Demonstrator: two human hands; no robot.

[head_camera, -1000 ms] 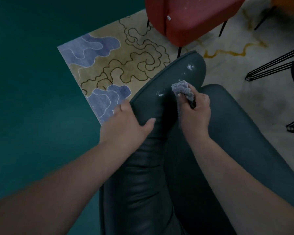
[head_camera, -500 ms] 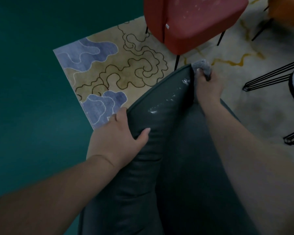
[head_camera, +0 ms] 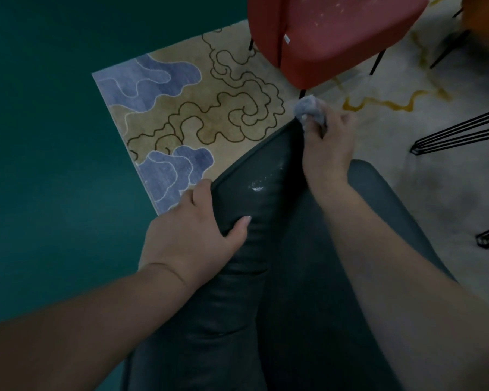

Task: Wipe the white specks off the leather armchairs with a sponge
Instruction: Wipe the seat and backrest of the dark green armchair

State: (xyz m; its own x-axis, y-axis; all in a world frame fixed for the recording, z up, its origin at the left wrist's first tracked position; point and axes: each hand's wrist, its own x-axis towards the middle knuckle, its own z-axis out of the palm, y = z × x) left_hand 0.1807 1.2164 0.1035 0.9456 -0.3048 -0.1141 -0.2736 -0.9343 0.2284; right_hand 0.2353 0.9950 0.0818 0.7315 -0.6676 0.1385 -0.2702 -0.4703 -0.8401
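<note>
- Some white specks [head_camera: 257, 185] lie on the arm of the dark leather armchair [head_camera: 266, 249], between the two hands
- Right hand [head_camera: 326, 142] grips the grey sponge [head_camera: 308, 108] with curled fingers, at the far tip of the arm
- Left hand [head_camera: 192, 238] clasps the arm's outer edge
- Red chair [head_camera: 331, 32] stands beyond, on the patterned rug [head_camera: 198, 108]

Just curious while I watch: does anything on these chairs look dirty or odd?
Yes. White specks smear the dark armchair arm, between the two hands. The red chair seat has pale flecks too. The right hand holds the sponge past the arm's end.
</note>
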